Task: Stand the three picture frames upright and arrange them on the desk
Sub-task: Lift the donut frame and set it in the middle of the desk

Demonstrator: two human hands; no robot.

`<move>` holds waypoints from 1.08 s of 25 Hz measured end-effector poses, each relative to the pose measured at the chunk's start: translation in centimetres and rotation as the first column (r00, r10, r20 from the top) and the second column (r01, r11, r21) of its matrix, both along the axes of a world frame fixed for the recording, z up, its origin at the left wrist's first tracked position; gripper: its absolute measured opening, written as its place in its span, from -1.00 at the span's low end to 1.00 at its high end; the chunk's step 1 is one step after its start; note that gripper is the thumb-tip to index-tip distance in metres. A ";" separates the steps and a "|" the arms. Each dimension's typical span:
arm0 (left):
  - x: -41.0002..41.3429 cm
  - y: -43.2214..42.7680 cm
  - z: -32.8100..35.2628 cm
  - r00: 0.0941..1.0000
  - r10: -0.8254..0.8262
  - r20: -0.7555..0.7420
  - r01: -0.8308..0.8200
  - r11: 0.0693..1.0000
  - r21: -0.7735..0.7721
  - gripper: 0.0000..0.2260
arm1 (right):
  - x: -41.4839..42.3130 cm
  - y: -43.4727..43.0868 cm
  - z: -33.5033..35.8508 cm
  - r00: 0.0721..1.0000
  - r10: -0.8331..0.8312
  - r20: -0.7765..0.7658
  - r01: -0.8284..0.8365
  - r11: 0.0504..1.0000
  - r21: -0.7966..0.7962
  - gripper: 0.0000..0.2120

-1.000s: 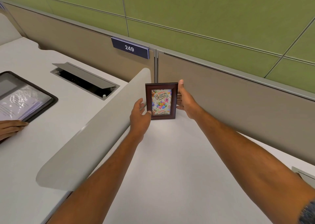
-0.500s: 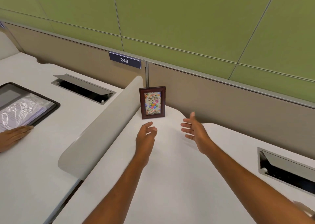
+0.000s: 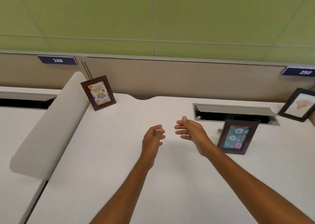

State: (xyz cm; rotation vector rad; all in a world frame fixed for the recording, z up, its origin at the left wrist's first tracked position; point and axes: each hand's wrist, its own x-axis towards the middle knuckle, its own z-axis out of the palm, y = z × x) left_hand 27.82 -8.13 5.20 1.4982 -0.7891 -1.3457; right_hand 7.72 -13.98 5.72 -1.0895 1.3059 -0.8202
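Frames are all standing now, I think. The birthday frame (image 3: pixel 98 93) stands in the far left corner of the table (image 3: pixel 119 155), leaning back beside the divider (image 3: pixel 51 126) so it faces me. The donut frame (image 3: pixel 237 137) stands near the cable slot (image 3: pixel 235 112), and a black frame (image 3: pixel 298 104) stands far right. My left hand (image 3: pixel 152 137) and right hand (image 3: pixel 190 131) hang apart over the middle, loosely open, holding nothing. A second ago both hands held the birthday frame; now they have let go and pulled back.
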 end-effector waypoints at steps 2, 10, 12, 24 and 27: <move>-3.6 0.3 0.7 1.000 -0.028 0.010 0.028 1.000 -0.011 -0.80 | -3.4 1.2 0.3 0.999 -0.038 0.010 0.039 0.999 -0.013 -0.48; -16.7 0.3 1.9 0.988 -0.146 0.040 0.147 0.989 -0.011 -0.76 | -17.4 4.1 1.0 0.983 -0.184 -0.018 0.183 0.982 -0.049 -0.60; -19.3 0.1 1.7 0.984 -0.171 0.045 0.171 0.985 -0.005 -0.77 | -21.3 4.5 1.1 0.973 -0.228 -0.023 0.226 0.972 -0.057 -0.59; -26.9 -1.5 -1.0 0.974 -0.154 0.165 0.145 0.987 0.067 -0.63 | -31.4 0.9 -1.4 0.902 -0.392 -0.182 0.396 0.918 -0.018 -0.65; -27.3 -2.0 -1.3 0.963 -0.188 0.194 0.173 0.981 0.089 -0.53 | -30.8 -0.2 -2.0 0.938 -0.294 -0.181 0.315 0.944 0.100 -0.45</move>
